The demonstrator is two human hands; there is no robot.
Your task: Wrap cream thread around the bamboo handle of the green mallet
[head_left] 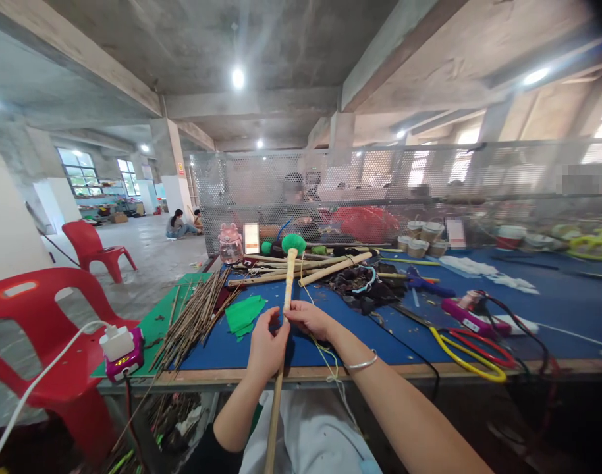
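Note:
A long stick (276, 401) runs from my lap up over the table edge, its upper part wrapped in a pale strip (290, 280) and topped by a round green head (294, 244). My left hand (269, 339) is closed around the stick from the left, just below the wrapping. On the right, my right hand (308, 318) pinches the stick at the lower end of the wrapping. Loose pale string (328, 359) hangs beneath my right hand toward my lap. A piece of green cloth (245, 316) lies left of the stick.
Thin twigs (192, 319) are piled left, thicker pale sticks (261, 278) behind. Dark scraps (357, 286), yellow-handled scissors (466, 355) and a purple device (473, 319) lie right. A mesh partition (301, 171) stands behind the blue table (400, 342). Red chairs (44, 329) stand left; people sit farther back.

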